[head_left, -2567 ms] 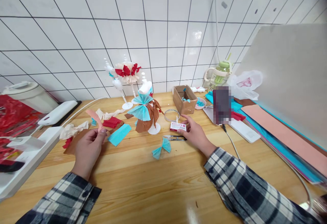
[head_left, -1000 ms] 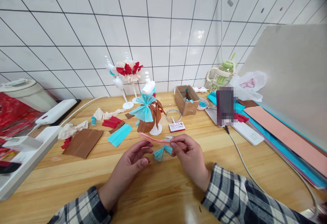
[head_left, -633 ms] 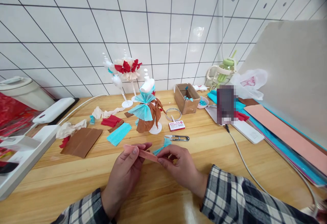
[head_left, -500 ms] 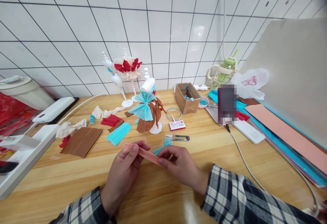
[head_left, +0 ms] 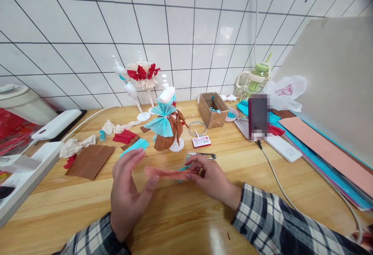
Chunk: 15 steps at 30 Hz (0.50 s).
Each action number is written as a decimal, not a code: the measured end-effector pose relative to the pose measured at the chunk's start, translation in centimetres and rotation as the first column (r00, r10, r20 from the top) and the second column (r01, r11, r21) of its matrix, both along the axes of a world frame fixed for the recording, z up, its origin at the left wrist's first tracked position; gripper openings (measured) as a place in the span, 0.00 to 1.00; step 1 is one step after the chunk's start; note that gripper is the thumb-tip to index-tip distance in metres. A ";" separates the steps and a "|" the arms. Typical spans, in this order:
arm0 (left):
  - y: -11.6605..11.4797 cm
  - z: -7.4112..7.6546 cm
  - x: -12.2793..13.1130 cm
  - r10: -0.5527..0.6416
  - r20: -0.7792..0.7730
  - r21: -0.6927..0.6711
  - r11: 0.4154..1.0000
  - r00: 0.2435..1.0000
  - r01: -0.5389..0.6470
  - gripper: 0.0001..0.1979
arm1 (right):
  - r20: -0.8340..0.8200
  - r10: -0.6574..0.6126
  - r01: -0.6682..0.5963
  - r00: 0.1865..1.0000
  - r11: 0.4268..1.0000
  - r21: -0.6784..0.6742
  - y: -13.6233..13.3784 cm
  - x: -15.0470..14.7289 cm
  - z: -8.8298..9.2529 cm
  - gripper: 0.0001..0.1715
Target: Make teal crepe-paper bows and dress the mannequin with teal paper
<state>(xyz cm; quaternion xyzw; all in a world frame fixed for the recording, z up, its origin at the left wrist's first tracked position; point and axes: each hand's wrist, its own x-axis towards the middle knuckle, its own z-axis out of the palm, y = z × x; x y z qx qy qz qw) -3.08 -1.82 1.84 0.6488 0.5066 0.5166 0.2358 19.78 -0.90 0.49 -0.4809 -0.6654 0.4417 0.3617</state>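
Note:
Pinched in my right hand (head_left: 206,174) is the right end of a narrow, folded strip of pink crepe paper (head_left: 170,174). My left hand (head_left: 129,193) is open beside the strip's left end, its fingers raised and spread, its thumb close to the paper. Partly hidden behind my right fingers lie a blue crepe paper bow (head_left: 183,168) and a pair of thread snips (head_left: 207,155). Beyond them stands a small white mannequin (head_left: 167,94) dressed in blue and brown crepe paper (head_left: 164,120).
Brown paper (head_left: 90,161), red paper (head_left: 124,136) and blue paper (head_left: 140,145) lie at left near a power strip (head_left: 29,181). A cardboard box (head_left: 214,111), a wire coil (head_left: 197,128) and a small labelled packet (head_left: 201,141) sit behind my hands. A phone (head_left: 258,117) stands at right.
My left hand has let go of the pink strip, opened its fingers and moved left. The strip now extends from my right hand alone, which has shifted slightly.

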 end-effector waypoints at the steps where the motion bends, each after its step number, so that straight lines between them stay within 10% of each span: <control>1: -0.5 0.4 0.2 -0.041 -0.186 0.117 0.991 0.982 0.063 0.28 | 0.037 0.056 -0.057 0.998 0.998 0.031 -0.2 0.0 0.1 0.13; 6: -1.8 0.4 1.6 -0.318 -0.672 -0.039 0.917 0.669 0.397 0.36 | 0.172 0.241 -0.271 0.955 0.947 0.175 -1.2 0.1 0.6 0.15; 10: -1.4 -0.2 2.1 -0.388 -0.712 -0.169 0.904 0.586 0.394 0.13 | 0.222 0.231 -0.279 0.947 0.936 0.215 -1.3 0.2 0.6 0.11; 15: -1.0 -0.4 2.1 -0.451 -0.702 -0.226 0.875 0.551 0.429 0.07 | 0.347 0.272 -0.382 0.898 0.872 0.307 -1.2 0.2 0.3 0.11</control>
